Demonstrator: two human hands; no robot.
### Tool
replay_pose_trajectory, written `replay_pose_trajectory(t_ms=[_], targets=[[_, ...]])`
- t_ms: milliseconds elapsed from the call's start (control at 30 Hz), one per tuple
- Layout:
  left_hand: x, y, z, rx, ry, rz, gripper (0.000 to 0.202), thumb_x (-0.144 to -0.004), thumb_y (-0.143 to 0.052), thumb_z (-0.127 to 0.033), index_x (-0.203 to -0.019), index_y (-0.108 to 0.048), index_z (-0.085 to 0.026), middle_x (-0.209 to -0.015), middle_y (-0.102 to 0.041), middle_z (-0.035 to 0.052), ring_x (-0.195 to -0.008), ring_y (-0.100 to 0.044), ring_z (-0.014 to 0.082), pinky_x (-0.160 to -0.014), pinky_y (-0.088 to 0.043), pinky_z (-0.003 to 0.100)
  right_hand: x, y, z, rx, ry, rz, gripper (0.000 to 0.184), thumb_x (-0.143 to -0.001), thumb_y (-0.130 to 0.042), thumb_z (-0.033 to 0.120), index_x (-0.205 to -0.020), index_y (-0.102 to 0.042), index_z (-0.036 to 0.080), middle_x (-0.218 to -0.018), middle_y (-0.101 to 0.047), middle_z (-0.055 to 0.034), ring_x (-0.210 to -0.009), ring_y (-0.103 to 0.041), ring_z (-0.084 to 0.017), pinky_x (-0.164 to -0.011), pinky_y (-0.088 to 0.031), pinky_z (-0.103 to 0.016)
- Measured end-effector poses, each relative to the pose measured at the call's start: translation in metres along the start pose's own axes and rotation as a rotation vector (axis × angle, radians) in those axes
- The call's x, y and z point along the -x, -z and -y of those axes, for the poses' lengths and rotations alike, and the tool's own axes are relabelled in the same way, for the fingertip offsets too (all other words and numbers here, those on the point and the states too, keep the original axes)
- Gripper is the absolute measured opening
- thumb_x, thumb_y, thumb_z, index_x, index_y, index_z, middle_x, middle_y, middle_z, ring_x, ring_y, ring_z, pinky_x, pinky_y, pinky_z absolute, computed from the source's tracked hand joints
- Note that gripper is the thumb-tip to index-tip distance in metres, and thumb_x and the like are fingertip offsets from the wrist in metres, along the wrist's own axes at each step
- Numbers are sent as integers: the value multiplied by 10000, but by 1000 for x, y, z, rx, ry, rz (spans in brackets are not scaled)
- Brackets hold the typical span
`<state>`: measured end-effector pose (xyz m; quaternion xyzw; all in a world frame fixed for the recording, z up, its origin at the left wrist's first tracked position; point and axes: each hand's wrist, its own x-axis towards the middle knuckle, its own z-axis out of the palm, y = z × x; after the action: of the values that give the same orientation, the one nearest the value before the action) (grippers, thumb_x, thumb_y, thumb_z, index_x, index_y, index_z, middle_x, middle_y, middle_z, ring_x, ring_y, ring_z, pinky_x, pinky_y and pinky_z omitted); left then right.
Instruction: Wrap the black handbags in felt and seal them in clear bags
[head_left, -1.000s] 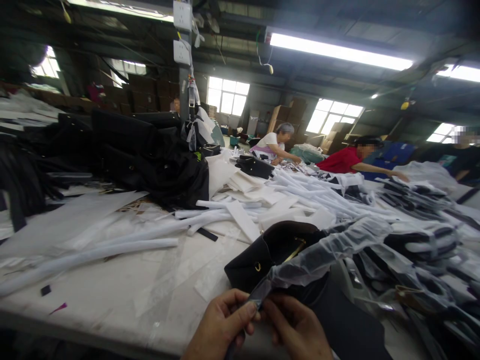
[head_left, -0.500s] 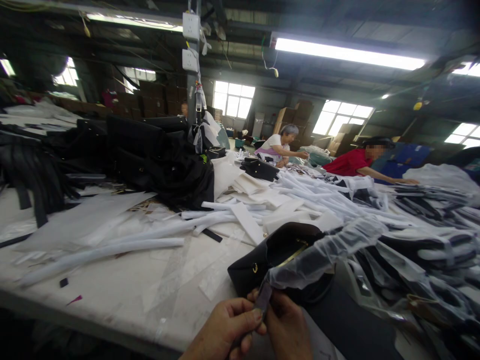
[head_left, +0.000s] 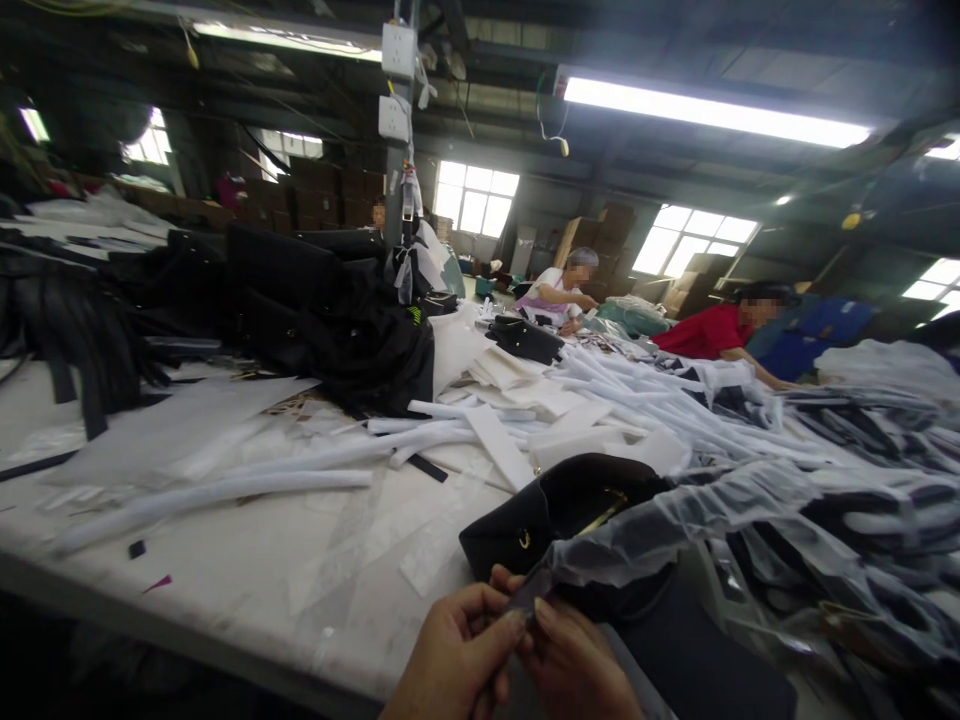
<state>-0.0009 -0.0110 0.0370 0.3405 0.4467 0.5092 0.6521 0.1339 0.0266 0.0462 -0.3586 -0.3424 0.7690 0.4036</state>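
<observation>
My left hand (head_left: pixel 461 645) pinches the end of a dark bag strap (head_left: pixel 541 578) between thumb and fingers. Close beside it, my right hand (head_left: pixel 576 655) grips the same strap end, the two thumbs nearly meeting. Thin translucent plastic wrap (head_left: pixel 679 525) covers the strap beyond my fingers and runs up to the right. Just behind the hands, a black handbag (head_left: pixel 499 525) with gold hardware lies with its mouth open, partly hidden by the wrapped strap. A dark flap or panel (head_left: pixel 712 650) spreads to the right of my right hand.
White foam strips (head_left: pixel 645 400) and sheets are heaped mid-table. Black bags (head_left: pixel 315 300) pile up at the left, beside dark straps (head_left: pixel 75 320). More wrapped straps (head_left: pixel 862 510) crowd the right. Across the table, a person in red (head_left: pixel 697 330) and another in white (head_left: pixel 551 290) work.
The wrapped strap has dropped a little and reaches farther right. My right thumb has come up onto the strap end beside my left thumb. The person in red has drawn an arm back.
</observation>
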Motion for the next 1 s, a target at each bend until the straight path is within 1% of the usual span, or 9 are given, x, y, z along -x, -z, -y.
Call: replay_pose_trajectory(t_ms=[100, 333, 500, 600, 667, 733, 800, 900, 1000], targets=[[1, -4, 0, 14, 1, -33, 626, -694, -717, -752, -841, -608, -153, -423, -500, -72, -302, -278, 36, -336, -174, 177, -1, -13, -7, 18, 64, -124, 491, -615, -916, 475, -942, -809, 125, -1002, -776, -163, -916, -728, -291, -803, -556, -348], [-2, -13, 12, 17, -95, -159, 609, -694, -748, -721, -865, -620, -151, -431, -530, -53, -324, -360, 61, -333, -214, 176, -3, -32, -12, 98, 47, -184, 702, -688, -772, 690, -1059, -771, 93, -888, -762, -157, -738, -727, -294, -537, -546, -323], [-3, -19, 15, 5, -183, -205, 569, -729, -740, -695, -860, -664, -147, -505, -554, -31, -399, -444, 82, -363, -270, 177, -3, -39, -8, 160, 73, -245, 658, -648, -840, 612, -1041, -774, 88, -905, -762, -141, -651, -698, -232, -491, -505, -270], [-2, -18, 14, -16, -162, -207, 575, -728, -735, -702, -864, -681, -146, -522, -559, -26, -405, -437, 80, -376, -276, 180, -3, -33, -10, 163, 56, -227, 607, -673, -843, 567, -1042, -778, 89, -799, -753, -108, -533, -637, -176, -415, -436, -237], [-2, -16, 14, -37, -133, -190, 596, -728, -728, -713, -902, -684, -145, -479, -533, -41, -368, -391, 71, -362, -258, 183, -2, -26, -11, 162, 60, -185, 563, -706, -825, 556, -1039, -784, 103, -861, -765, -121, -556, -648, -176, -408, -424, -227], [-3, -12, 15, -41, -113, -158, 627, -730, -714, -729, -941, -680, -140, -446, -516, -49, -339, -357, 66, -349, -246, 186, -1, -17, -12, 182, 94, -125, 532, -731, -809, 560, -1037, -788, 125, -1007, -766, -145, -713, -706, -213, -520, -507, -243], [-4, -7, 16, -27, -89, -119, 682, -716, -707, -750, -998, -672, -129, -456, -530, -45, -331, -354, 65, -344, -239, 186, -1, -10, -11, 241, 131, -60, 536, -752, -786, 586, -1045, -787, 137, -1094, -752, -162, -920, -717, -266, -732, -565, -303], [-6, -2, 14, -5, -54, -71, 741, -703, -722, -745, -1084, -648, -113, -466, -521, -58, -329, -325, 51, -347, -216, 178, -2, -6, -4, 367, 155, 22, 537, -800, -732, 606, -1056, -785, 137, -1103, -751, -168, -1057, -689, -304, -936, -527, -391], [-7, -1, 12, -7, -47, -33, 669, -721, -726, -718, -1004, -653, -116, -454, -497, -70, -325, -285, 33, -353, -191, 172, -1, -8, 9, 501, 166, 94, 498, -865, -655, 604, -1101, -778, 184, -1129, -751, -135, -1079, -687, -303, -986, -505, -412]])
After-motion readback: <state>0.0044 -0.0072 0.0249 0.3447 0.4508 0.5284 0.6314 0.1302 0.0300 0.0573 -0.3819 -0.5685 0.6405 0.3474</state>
